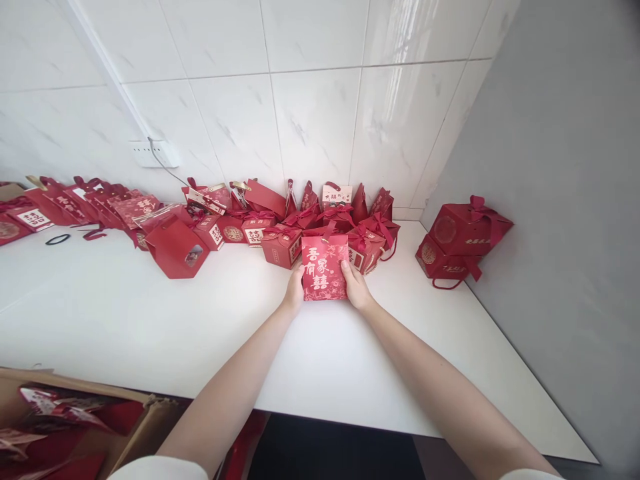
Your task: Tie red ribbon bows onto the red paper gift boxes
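Red, probably thin card: steady left side with left hand, hold gift bag, clamped between both hands nearer the bench's back edge than its front, level and clear of ribboned boxes behind, and match light pressure with right hand, no denting.

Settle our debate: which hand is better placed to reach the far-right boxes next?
The right hand, probably: it holds the right edge of the bag, nearer the far-right boxes. The left hand holds the opposite edge, farther away. Either would likely have to let go first.
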The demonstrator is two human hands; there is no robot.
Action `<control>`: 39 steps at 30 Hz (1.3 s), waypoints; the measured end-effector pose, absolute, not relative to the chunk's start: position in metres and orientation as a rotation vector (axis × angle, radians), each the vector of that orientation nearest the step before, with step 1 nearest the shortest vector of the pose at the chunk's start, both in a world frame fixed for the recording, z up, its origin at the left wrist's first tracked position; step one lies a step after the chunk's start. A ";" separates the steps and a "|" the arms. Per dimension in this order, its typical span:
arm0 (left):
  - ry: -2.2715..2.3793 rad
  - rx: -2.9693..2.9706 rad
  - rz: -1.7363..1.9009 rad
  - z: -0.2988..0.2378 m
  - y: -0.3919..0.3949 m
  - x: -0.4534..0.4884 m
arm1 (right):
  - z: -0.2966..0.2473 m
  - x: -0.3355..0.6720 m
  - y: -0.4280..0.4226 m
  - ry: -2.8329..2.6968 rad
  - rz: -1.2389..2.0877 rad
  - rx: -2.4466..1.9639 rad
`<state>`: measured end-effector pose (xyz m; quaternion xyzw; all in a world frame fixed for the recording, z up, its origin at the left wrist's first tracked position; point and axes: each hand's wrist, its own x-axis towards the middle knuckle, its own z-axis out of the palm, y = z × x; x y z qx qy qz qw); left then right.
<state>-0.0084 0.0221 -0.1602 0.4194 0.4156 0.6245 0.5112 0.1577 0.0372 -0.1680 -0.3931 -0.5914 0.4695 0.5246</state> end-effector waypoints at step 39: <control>1.080 1.356 1.627 -0.139 0.015 -0.026 | -0.165 0.163 0.020 -1.643 0.924 -0.898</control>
